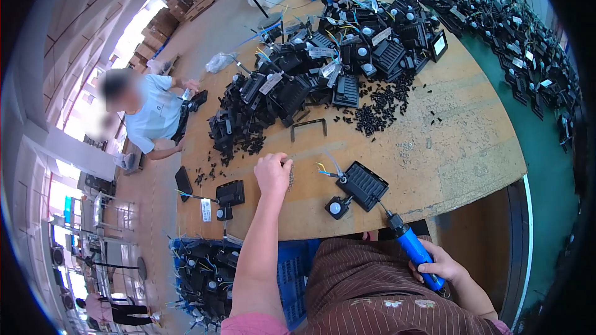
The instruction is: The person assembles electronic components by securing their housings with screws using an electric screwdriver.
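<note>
A blue screwdriver (415, 250) is gripped by the right hand (442, 267), its long axis angled up-left toward a black lamp (363, 185). Small screws (290, 177) on the surface (447, 142) are pinched by the left hand (272, 174).

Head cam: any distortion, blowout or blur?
Head view: strong fisheye, table edge bows and corners are vignetted black; windows at left are blown out; a co-worker's face is blurred; left hand and right hand on the blue screwdriver are sharp.
</note>
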The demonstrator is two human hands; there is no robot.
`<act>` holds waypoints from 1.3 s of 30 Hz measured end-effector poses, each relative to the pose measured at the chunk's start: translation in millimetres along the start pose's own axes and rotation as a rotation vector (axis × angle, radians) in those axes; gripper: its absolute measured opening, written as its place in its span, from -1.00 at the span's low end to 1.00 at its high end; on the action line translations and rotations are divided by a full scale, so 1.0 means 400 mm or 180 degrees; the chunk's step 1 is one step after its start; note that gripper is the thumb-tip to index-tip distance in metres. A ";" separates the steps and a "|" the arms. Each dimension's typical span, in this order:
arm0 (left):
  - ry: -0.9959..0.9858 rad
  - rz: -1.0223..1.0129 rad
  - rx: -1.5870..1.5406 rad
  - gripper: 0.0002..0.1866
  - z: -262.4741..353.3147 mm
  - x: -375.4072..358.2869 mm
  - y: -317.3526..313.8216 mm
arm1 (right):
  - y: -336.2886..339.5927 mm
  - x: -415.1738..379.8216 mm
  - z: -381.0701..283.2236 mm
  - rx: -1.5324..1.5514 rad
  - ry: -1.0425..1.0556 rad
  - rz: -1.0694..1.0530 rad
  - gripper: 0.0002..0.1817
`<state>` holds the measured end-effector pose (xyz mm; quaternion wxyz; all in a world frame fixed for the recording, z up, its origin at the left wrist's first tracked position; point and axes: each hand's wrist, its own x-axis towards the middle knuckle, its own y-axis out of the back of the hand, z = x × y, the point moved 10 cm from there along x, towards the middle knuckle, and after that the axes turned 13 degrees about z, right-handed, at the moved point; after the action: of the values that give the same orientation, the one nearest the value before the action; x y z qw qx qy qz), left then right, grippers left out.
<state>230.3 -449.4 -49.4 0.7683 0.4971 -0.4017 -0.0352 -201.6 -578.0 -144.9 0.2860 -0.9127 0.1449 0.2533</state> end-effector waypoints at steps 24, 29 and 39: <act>0.0207 -0.0880 -0.0128 -0.89 -0.043 0.000 -0.098 | 0.013 0.006 0.003 -0.0173 0.0085 0.0111 0.01; 0.0891 -0.0424 -0.0739 -0.91 -0.044 -0.010 0.011 | 0.008 0.008 0.003 -0.0193 0.0112 -0.0053 -0.01; 0.1018 -0.0458 -0.0709 -0.87 -0.055 -0.061 0.026 | 0.007 0.006 0.002 -0.0333 0.0127 -0.0091 -0.01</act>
<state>224.5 -416.9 -59.4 0.8680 0.4358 -0.2317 -0.0548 -201.1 -580.3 -148.0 0.2386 -0.9333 0.1241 0.2381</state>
